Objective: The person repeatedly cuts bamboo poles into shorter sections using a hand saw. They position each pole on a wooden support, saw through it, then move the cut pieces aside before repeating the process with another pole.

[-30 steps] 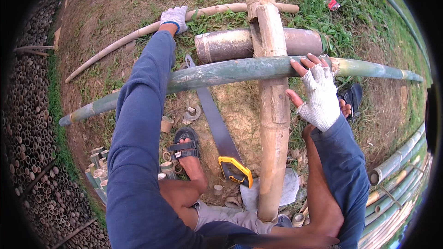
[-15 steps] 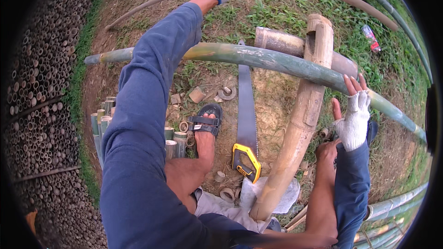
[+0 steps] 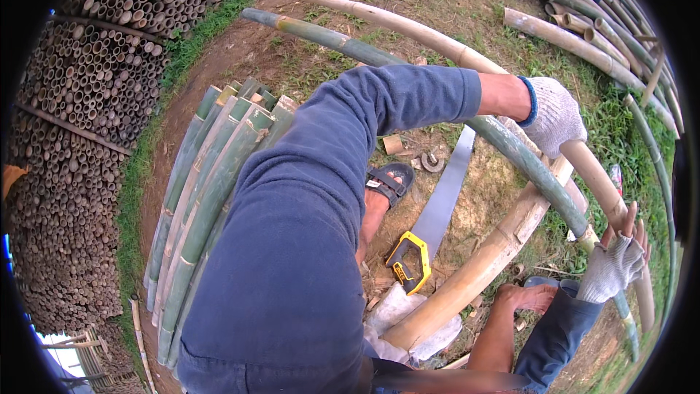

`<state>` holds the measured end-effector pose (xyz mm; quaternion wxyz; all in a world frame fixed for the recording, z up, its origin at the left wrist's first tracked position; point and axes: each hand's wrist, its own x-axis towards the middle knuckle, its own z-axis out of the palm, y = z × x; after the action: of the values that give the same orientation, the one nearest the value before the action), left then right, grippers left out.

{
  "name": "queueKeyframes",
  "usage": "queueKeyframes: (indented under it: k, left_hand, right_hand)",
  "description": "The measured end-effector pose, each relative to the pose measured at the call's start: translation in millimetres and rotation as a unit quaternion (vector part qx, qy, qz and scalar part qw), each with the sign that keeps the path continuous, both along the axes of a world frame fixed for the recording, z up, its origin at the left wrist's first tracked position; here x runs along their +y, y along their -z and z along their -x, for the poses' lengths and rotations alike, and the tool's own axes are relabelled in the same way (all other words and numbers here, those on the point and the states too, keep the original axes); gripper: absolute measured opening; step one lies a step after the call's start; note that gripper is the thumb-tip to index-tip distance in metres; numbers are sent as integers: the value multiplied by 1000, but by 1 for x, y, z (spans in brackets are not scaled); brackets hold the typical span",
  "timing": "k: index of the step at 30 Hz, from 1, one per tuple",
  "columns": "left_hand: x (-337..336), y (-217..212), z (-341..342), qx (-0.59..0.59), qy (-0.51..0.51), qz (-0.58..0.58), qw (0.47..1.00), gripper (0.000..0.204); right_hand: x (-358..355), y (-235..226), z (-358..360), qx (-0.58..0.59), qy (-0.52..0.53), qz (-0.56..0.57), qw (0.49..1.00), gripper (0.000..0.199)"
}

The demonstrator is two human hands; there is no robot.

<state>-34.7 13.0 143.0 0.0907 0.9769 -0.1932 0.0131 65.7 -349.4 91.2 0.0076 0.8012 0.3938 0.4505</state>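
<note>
My left hand (image 3: 555,115), in a white knit glove with a blue cuff, is wrapped round a long tan bamboo pole (image 3: 394,20). This pole lies beside a green bamboo pole (image 3: 518,153), which rests across a thick, slanting bamboo post (image 3: 474,266). Lower right, my right hand (image 3: 616,266), gloved with bare fingertips, lies where both poles pass. Its fingers are stretched out and apart against the tan pole. A hand saw (image 3: 412,259) with a yellow and black handle stands between my feet, its blade pointing away. My left sleeve hides part of the green pole.
Cut bamboo tubes (image 3: 80,197) are stacked in a wall at far left. Green bamboo poles (image 3: 208,197) lean in a bundle nearer me. More poles (image 3: 569,40) lie at the upper right, and a plastic bottle (image 3: 616,177) lies in the grass. Bamboo offcuts (image 3: 394,144) litter the ground.
The view has turned. The tan pole has come nearer, now close alongside the green pole. My left hand has moved right with it, toward my right hand, which stays by the poles, fingers outstretched.
</note>
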Motion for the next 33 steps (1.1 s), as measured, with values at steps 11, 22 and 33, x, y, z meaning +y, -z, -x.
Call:
queueKeyframes:
  k: [11, 22, 33]
  left_hand:
    - [93, 36, 60, 118, -42, 81, 989, 71]
    - [127, 74, 51, 186, -57, 116, 974, 72]
    - [103, 131, 33, 108, -73, 37, 991, 65]
  right_hand:
    - [90, 27, 17, 216, -45, 162, 962, 90]
    - [135, 52, 16, 249, -71, 171, 951, 82]
    - [104, 120, -10, 364, -91, 129, 918, 56]
